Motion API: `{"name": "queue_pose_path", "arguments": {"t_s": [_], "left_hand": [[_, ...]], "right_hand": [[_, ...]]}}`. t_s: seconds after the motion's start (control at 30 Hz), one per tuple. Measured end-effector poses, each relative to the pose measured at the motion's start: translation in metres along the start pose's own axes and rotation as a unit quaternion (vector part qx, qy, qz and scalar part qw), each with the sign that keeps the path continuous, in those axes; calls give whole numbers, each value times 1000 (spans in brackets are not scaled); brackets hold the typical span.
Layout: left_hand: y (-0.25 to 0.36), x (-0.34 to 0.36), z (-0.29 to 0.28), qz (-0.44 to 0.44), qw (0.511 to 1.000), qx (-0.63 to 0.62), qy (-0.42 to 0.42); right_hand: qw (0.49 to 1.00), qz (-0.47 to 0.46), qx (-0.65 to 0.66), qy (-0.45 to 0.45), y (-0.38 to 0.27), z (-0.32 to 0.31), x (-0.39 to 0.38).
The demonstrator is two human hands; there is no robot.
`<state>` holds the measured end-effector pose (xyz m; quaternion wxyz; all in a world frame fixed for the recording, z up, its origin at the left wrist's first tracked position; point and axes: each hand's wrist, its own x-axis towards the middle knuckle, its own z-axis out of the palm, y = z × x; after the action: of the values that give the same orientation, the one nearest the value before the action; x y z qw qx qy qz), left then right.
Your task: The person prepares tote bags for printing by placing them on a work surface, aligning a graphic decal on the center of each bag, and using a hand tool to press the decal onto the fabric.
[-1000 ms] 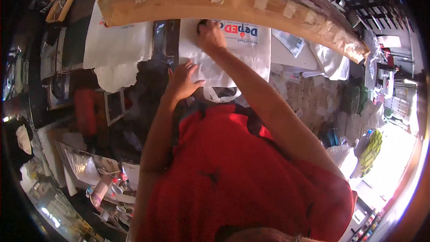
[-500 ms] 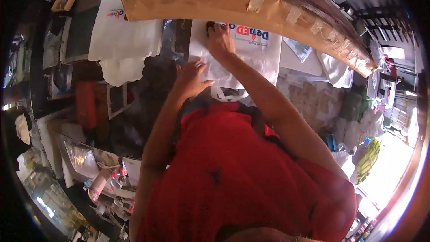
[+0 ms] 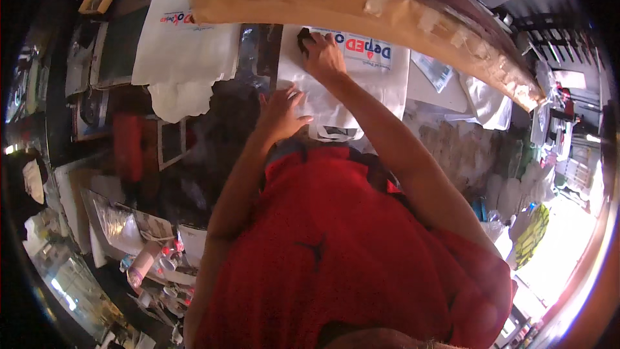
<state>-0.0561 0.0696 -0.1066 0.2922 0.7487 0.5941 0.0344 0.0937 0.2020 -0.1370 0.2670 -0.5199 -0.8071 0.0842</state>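
A white tote bag [image 3: 381, 90] with blue and red print lies flat on the work surface ahead of me. My left hand [image 3: 281, 115] presses flat on the bag's near left part, fingers spread. At the bag's far edge my right hand [image 3: 323, 57] is closed over a small dark object [image 3: 303, 39]. The bag's handle loop [image 3: 332, 132] points toward my red shirt.
A second white printed bag [image 3: 187, 45] lies to the left. A long brown taped cardboard roll [image 3: 361, 13] arches across the top. Frames and papers [image 3: 97, 71] crowd the left side, small bottles and tubes [image 3: 155, 265] lie at lower left, white stacks [image 3: 516, 187] at right.
The view has shifted, so the bags and the roll appear further right and lower. Both hands stay on the white bag; the right hand keeps hold of the dark object.
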Motion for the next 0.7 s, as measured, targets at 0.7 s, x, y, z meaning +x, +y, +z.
{"name": "queue_pose_path", "arguments": {"t_s": [0.7], "left_hand": [[-6,71,-7,28,974,-72,215]], "right_hand": [[997,56,39,-43,48,-2,44]]}}
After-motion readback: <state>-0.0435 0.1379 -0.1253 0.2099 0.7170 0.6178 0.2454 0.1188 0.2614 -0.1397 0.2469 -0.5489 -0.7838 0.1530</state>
